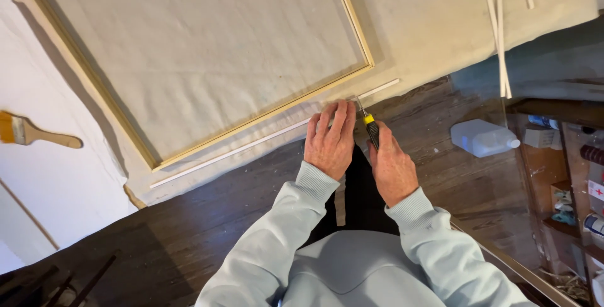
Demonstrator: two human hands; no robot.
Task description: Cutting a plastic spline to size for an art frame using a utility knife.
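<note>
My left hand (330,137) lies flat, fingers together, pressing on a long thin white strip (251,146) at the edge of a cloth-covered table. My right hand (390,167) grips a yellow and black utility knife (370,127), its blade touching the strip just right of my left fingertips. A short end of the white strip (380,88) runs on past the blade. Beyond the strip lies a large pale wooden frame (355,30) over beige cloth.
A wooden-handled paintbrush (34,134) lies at the far left on white sheeting. Several long white strips (500,36) hang over the table's right edge. On the dark wood floor stand a white plastic jug (481,138) and a shelf with small items (566,181).
</note>
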